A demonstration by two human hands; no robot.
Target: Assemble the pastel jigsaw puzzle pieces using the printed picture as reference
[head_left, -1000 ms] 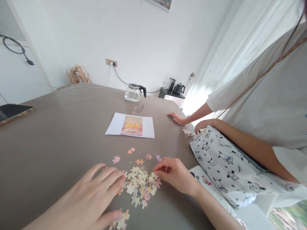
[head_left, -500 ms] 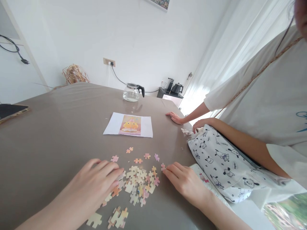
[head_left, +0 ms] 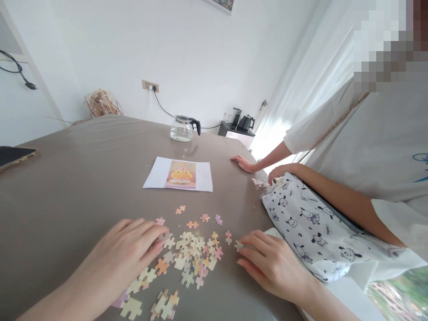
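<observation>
A pile of pastel puzzle pieces (head_left: pixel 192 254) lies on the grey table (head_left: pixel 83 178) between my hands. My left hand (head_left: pixel 123 254) rests flat with fingers stretched out, its fingertips touching pieces at the pile's left edge. My right hand (head_left: pixel 270 263) lies open on the table at the pile's right, its fingertips touching a single pale piece (head_left: pixel 238 244). A small pink piece (head_left: pixel 228 236) sits just left of it. More loose pieces (head_left: pixel 160 303) lie near the table's front edge. A printed reference picture (head_left: pixel 179 174) on white paper lies further back.
Another person stands at the right, one hand (head_left: pixel 242 163) flat on the table edge, the other (head_left: pixel 279 171) on a white patterned bag (head_left: pixel 310 227). A glass jug (head_left: pixel 182 129) stands at the back. A dark tablet (head_left: pixel 15 156) lies far left.
My right hand slid to the right away from the pile, dragging a piece out and going from a pinch to flat fingers. My left hand drew back leftward, uncovering more pieces.
</observation>
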